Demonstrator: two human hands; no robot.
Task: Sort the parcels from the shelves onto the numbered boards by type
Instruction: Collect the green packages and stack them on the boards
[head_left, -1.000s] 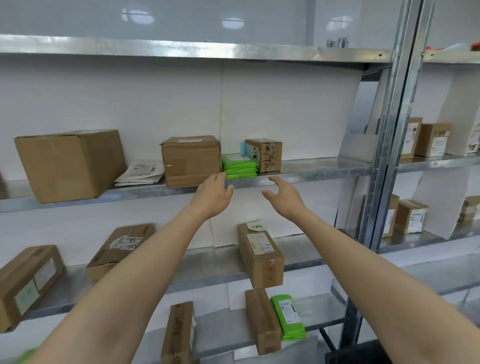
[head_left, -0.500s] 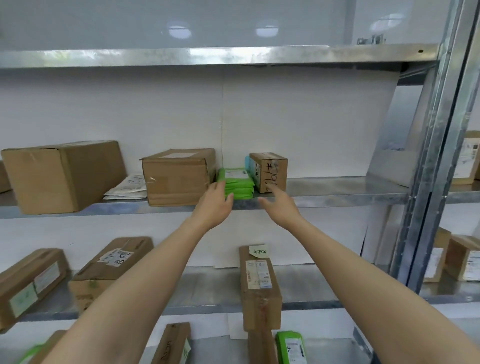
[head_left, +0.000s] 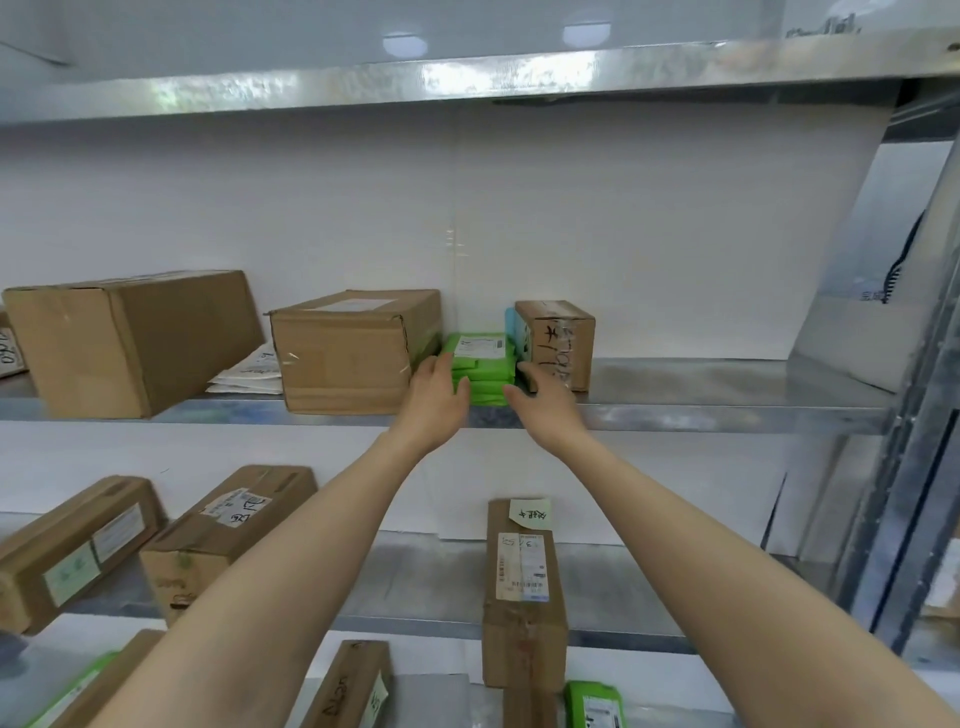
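Mid-frame, left grip (head_left: 436, 397) and right grip (head_left: 545, 402), both released, flank the green mailer stack (head_left: 480, 364). It looks light, soft and slippery; best squeezed at both ends.

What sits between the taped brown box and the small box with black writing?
Head view: a stack of green mailers and, against the small box, a thin blue packet.

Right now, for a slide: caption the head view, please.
Left hand and right hand flank a stack of flat green plastic mailers on a metal shelf.
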